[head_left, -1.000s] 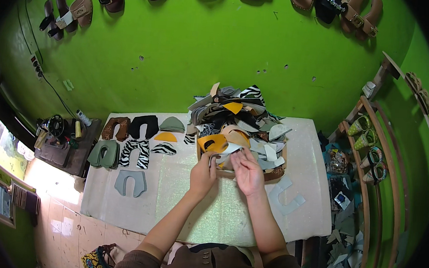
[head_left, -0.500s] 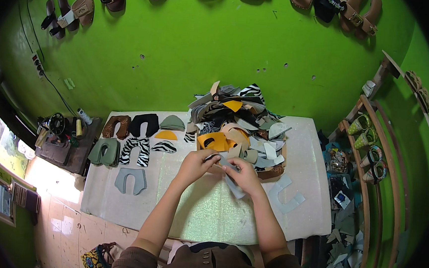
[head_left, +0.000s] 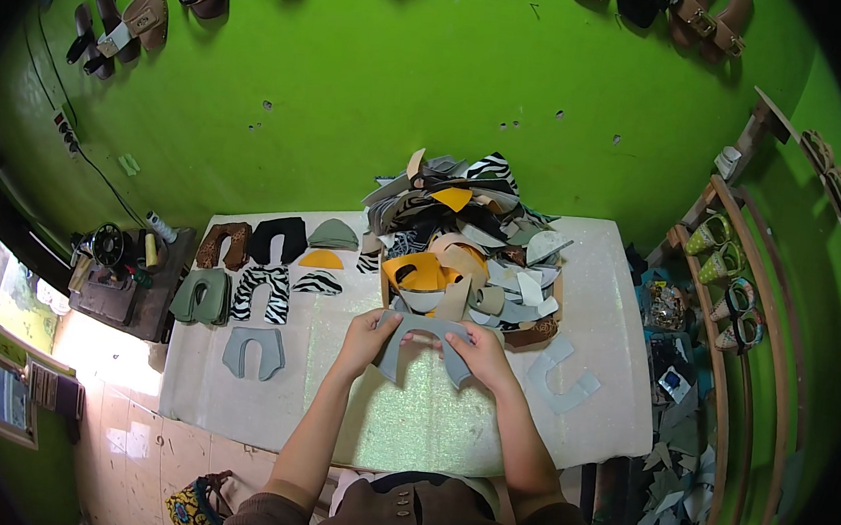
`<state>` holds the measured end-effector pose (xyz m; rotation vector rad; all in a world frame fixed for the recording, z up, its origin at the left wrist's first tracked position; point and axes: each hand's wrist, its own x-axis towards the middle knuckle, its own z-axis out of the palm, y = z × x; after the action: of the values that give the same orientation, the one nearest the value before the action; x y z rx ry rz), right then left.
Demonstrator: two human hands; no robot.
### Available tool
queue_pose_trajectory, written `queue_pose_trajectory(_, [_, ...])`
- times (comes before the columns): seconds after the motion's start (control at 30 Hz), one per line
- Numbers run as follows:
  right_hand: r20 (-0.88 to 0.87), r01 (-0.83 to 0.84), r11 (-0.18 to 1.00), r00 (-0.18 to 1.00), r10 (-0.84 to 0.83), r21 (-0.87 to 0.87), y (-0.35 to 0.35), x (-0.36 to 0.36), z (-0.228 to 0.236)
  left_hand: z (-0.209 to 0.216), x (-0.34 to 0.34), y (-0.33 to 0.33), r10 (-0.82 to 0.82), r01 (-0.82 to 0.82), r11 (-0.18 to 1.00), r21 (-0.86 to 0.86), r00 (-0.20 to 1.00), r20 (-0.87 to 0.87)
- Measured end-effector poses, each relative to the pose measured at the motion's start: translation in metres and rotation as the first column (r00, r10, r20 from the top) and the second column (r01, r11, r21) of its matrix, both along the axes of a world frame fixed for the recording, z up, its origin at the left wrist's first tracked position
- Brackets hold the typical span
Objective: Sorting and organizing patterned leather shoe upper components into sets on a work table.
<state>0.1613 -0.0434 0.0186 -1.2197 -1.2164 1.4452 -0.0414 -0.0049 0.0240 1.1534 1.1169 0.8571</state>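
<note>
My left hand point(head_left: 370, 341) and my right hand point(head_left: 484, 353) pinch a grey U-shaped cut piece point(head_left: 431, 328) by its two sides, above the front middle of the table. The piece is spread flat, its curve away from me and its two legs toward me. Just beyond it a box point(head_left: 556, 311) overflows with mixed offcuts point(head_left: 446, 240). Right of my right hand lies a pale grey U-shaped piece point(head_left: 573, 394). Left of my left hand lie a grey U-shaped piece point(head_left: 235, 356), a zebra-print one point(head_left: 243, 299), a stack of green ones point(head_left: 183, 299) and a zebra-print half-moon point(head_left: 319, 284).
A black U-shaped piece point(head_left: 281, 231), a leopard-print one point(head_left: 223, 235), green half-moons point(head_left: 333, 232) and a yellow half-moon point(head_left: 321, 259) lie farther back. A sewing machine point(head_left: 107, 248) stands at left. Shoes hang on a wooden rack point(head_left: 715, 381) at right, beside floor scraps point(head_left: 662, 504).
The grey piece has been turned and opened out from a narrow, edge-on pose into a flat U. My hands have moved apart and a little nearer to me.
</note>
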Motion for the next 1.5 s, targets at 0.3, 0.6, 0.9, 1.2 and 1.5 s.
queue_pose_trajectory(0.3, [-0.064,0.157,0.987,0.986,-0.155,0.023,0.017,0.019,-0.014,0.008,-0.001,0.012,0.071,-0.063,0.995,-0.072,0.989,0.126])
queue_pose_trajectory(0.6, [0.593,0.325,0.839,0.597,-0.54,0.437,0.038,0.079,-0.003,0.02,0.008,0.024,0.061,-0.039,0.993,-0.112,0.978,0.199])
queue_pose_trajectory(0.9, [0.843,-0.033,0.998,0.538,-0.021,0.046,0.053,0.086,-0.003,0.019,0.042,0.034,-0.057,0.09,0.993,-0.081,0.937,0.344])
queue_pose_trajectory(1.2, [0.915,-0.1,0.988,0.396,-0.071,0.12,0.068,0.089,-0.019,0.012,0.045,0.035,-0.039,0.081,0.989,-0.125,0.95,0.31])
queue_pose_trajectory(1.5, [0.716,-0.047,0.946,0.665,-0.211,0.322,0.075,0.109,-0.017,0.008,0.041,0.035,0.002,0.052,0.985,-0.165,0.949,0.314])
